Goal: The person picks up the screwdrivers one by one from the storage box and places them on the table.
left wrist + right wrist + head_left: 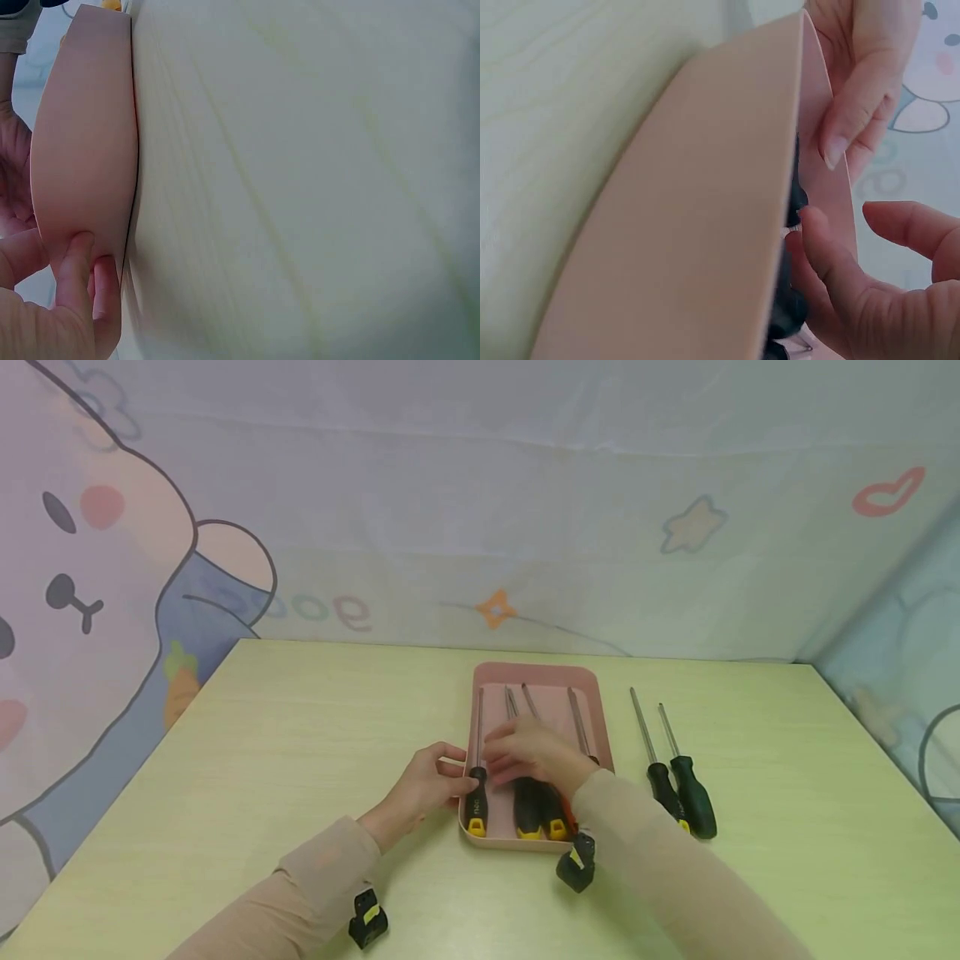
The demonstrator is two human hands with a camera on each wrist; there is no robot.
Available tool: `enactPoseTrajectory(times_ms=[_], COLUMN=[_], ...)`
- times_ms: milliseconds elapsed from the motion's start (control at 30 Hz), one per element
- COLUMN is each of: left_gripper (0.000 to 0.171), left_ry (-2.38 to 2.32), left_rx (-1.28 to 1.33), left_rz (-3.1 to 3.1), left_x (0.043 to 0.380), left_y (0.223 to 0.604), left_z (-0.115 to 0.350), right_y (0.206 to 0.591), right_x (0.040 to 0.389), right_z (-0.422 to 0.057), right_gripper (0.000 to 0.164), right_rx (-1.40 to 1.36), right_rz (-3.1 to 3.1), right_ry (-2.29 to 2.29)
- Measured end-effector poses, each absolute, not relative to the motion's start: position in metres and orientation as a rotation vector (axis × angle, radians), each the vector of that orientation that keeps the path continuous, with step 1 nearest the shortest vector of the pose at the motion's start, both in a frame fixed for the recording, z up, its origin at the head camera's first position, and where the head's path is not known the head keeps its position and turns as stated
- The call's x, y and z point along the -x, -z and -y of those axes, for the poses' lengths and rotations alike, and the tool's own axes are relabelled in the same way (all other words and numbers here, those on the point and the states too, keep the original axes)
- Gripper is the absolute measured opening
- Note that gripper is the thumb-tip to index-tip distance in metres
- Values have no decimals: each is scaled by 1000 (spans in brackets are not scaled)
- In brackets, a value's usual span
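Observation:
A pink tray point(536, 674) stands on the table with several screwdrivers in it, shafts pointing away. My left hand point(427, 783) grips the tray's left rim, thumb over the inside and fingertips against the outer wall, as the left wrist view shows. Beside that thumb lies a black-and-yellow screwdriver point(476, 810) along the left wall. My right hand point(536, 752) hovers inside the tray between it and two middle screwdrivers point(528, 814), its fingers apart. In the right wrist view, its fingertips come close to dark handles point(786, 304); the tray wall hides part of them.
Right of the tray, on the table, lie a black screwdriver point(663, 785) and a dark green one point(696, 802). Another screwdriver shaft point(578, 718) shows at the tray's right side, its handle mostly behind my right forearm. A printed curtain point(450, 510) hangs behind the table.

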State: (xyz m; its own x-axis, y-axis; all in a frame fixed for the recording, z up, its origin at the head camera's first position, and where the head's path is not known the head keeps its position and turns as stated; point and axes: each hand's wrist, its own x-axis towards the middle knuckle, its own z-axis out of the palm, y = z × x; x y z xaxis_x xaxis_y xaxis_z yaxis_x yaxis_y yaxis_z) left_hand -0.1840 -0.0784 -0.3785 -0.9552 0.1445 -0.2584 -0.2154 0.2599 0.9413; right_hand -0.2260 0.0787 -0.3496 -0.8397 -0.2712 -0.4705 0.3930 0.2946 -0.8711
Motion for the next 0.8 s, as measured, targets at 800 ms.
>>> enactPoseTrajectory(times_ms=[800], left_gripper=[34], left_ry=[-1746], left_rx=[59], left_rz=[-2249], left_x=[185], left_y=[379], left_z=[79], right_y=[363], right_x=[228], right_z=[-54], right_gripper=[45], right_rx=[-202], right_rz=[-2142], right_ry=[1506])
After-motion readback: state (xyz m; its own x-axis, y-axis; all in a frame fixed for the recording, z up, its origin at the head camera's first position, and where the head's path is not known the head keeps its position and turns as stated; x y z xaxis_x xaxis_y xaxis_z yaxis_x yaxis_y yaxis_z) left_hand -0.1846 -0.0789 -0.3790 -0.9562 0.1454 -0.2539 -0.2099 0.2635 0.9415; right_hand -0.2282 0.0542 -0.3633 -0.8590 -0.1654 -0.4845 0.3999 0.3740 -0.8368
